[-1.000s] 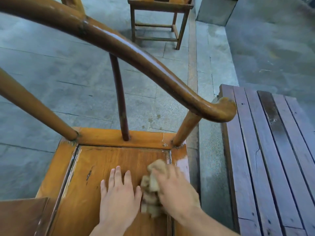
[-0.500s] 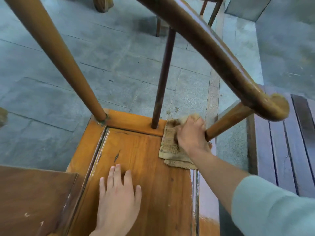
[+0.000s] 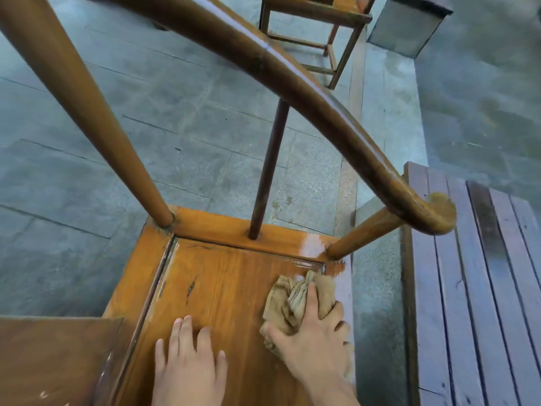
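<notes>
A wooden armchair fills the view, its orange-brown seat (image 3: 222, 291) below me and its curved arm rail (image 3: 292, 80) arching overhead. My right hand (image 3: 316, 341) grips a crumpled tan cloth (image 3: 289, 303) and presses it on the seat's right side, just short of the far right corner. A wet glossy patch (image 3: 313, 247) shows on the seat frame near the front post (image 3: 360, 232). My left hand (image 3: 190, 367) lies flat on the seat, fingers straight, to the left of the cloth.
A dark slatted wooden bench (image 3: 474, 282) stands close on the right. A second wooden chair (image 3: 319, 27) stands farther off on the grey stone floor (image 3: 146, 118). A thin dark spindle (image 3: 269, 171) and a thick slanted post (image 3: 82, 106) rise from the seat.
My right hand has pulled the cloth back from the far right corner toward me, bunching it up and leaving a wet streak. My left hand has stayed flat on the seat.
</notes>
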The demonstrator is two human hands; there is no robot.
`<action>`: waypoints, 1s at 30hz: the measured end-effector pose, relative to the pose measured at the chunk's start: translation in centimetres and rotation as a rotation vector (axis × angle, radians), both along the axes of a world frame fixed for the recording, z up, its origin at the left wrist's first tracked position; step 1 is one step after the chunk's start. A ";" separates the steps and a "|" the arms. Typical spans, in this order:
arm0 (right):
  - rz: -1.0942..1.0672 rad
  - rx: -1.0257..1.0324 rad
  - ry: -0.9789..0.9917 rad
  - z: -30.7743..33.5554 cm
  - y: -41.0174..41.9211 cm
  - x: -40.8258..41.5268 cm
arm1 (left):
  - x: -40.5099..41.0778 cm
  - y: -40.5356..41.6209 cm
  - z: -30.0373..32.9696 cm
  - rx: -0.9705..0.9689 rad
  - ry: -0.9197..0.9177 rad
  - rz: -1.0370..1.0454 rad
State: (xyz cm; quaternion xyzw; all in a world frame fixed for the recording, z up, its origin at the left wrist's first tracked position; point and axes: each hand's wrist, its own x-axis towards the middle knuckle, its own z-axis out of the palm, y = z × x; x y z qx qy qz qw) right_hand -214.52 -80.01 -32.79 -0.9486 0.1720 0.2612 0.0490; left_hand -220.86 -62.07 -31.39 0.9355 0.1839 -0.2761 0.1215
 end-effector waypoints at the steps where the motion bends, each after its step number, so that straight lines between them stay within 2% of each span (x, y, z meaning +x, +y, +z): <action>1: 0.053 -0.026 0.016 -0.1 0.7 -0.5 | 0.0 0.1 0.5 -0.018 0.015 0.015; 4: 0.247 -0.020 -0.028 -0.8 1.9 -0.7 | -0.8 0.0 1.4 -0.078 0.036 0.006; 7: 0.484 0.184 -0.104 -1.6 5.9 -0.1 | -2.5 1.2 1.4 -0.082 0.005 0.175; 11: 0.921 0.325 -0.168 -1.9 13.8 3.2 | -4.9 2.9 0.6 -0.037 -0.029 0.071; 13: 0.966 0.383 -0.201 -2.3 18.4 5.6 | -5.6 3.5 -0.1 -0.032 -0.040 0.041; 16: 0.758 0.420 -0.291 -2.9 23.9 7.2 | -6.9 3.7 -0.9 -0.029 -0.059 0.021; 17: 0.762 0.412 -0.304 -3.0 24.9 6.7 | -7.4 3.7 -1.2 -0.012 -0.074 0.015; 21: 1.159 0.498 -0.241 -3.5 21.8 3.3 | -9.7 3.9 -1.4 0.011 -0.064 -0.062; 23: 1.245 0.517 -0.189 -3.5 17.5 4.0 | -10.7 3.8 -1.5 -0.006 -0.003 -0.081; 25: 1.222 0.365 -0.234 -3.8 14.2 6.9 | -11.5 3.6 -1.1 -0.020 0.029 -0.077; 28: 0.742 0.211 -0.280 -3.8 13.3 11.5 | -12.2 3.6 -1.0 -0.060 0.030 -0.042; 29: 0.625 0.218 -0.283 -3.7 13.8 12.1 | -12.4 3.7 -1.3 -0.054 0.032 -0.062; 30: 0.605 0.216 -0.301 -3.7 14.5 11.9 | -12.8 3.8 -1.7 -0.085 0.051 -0.061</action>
